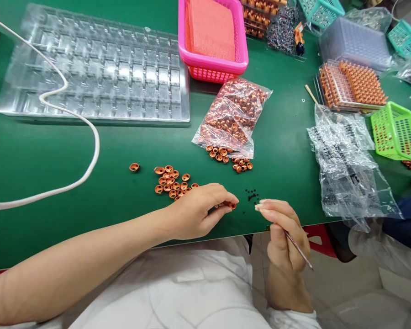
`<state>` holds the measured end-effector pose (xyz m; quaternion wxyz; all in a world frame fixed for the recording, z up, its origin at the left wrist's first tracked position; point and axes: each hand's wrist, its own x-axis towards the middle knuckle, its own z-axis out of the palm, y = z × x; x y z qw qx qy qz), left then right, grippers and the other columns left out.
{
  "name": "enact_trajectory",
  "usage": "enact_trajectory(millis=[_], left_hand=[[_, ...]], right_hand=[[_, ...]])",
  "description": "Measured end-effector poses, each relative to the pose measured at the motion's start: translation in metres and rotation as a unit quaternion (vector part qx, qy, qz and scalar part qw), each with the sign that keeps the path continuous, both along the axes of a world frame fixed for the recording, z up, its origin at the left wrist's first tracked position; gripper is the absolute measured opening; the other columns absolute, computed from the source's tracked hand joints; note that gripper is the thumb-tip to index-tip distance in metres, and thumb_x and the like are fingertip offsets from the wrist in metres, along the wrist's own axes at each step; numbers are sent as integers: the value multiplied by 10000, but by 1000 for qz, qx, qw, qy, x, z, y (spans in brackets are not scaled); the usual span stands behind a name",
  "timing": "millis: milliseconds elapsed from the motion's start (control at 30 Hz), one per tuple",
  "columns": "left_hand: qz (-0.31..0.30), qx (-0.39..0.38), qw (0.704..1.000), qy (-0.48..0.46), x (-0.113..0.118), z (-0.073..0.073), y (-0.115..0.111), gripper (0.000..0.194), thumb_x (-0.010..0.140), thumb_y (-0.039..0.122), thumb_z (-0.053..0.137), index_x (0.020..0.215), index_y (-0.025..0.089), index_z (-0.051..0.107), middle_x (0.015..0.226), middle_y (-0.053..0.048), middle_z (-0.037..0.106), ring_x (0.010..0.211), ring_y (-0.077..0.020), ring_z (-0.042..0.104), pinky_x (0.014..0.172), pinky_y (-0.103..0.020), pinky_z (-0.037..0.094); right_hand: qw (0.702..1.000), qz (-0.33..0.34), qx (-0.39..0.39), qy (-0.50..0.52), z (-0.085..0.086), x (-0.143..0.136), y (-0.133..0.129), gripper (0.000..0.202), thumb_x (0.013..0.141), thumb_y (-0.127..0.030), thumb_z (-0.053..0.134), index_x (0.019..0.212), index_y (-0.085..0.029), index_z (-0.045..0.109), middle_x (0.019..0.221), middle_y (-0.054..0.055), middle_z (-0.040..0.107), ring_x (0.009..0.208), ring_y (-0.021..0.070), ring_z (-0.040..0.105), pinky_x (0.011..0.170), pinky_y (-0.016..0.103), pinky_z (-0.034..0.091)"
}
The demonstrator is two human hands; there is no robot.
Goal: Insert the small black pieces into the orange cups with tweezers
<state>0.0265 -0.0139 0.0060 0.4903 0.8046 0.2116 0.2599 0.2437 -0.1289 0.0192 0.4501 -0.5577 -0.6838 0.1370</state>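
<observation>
Between the thumb and fingers of my left hand point(202, 210) is a small copper-coloured cup point(232, 206). My right hand point(287, 233) grips a thin stick-like tool point(299, 251), whose back end points down and right; its front end is hidden by the fingers. Tiny black pieces point(252, 196) lie on the green table point(116, 228) between the two hands. Just beyond my left hand sits a loose group of copper cups point(170, 181), with a single cup point(134, 167) apart to the left. More cups spill from a clear bag of cups point(233, 112).
A clear moulded tray point(102, 73) fills the back left, a white cable point(97, 146) crossing it. Pink baskets point(214, 68) stand behind the bag. At right are crumpled plastic bags point(349, 169), a green basket point(397, 132) and trays of orange parts point(352, 87). Another person's dark sleeve point(404, 224) shows.
</observation>
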Motion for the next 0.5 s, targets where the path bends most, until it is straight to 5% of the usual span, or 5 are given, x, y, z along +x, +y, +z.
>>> enact_trajectory(millis=[267,500], left_hand=[[-20,8,999,-29,0,4,-5,175,1006,106,554,1113,148,685,935,-77,755,843,-178,668,746,-270,541],[-34,22,999,-29,-1,6,-8,185,1011,115,524,1116,148,673,920,-86,750,822,-187,661,744,-287,543]], right_hand=[[976,127,45,-171,-9,4,11,417,912,-81,708,1302,-208,637,902,32,721,741,161,633,669,320,578],[947,174,79,-258,-16,11,8,293,986,-122,581,1245,-210,686,960,53,744,836,186,668,694,344,574]])
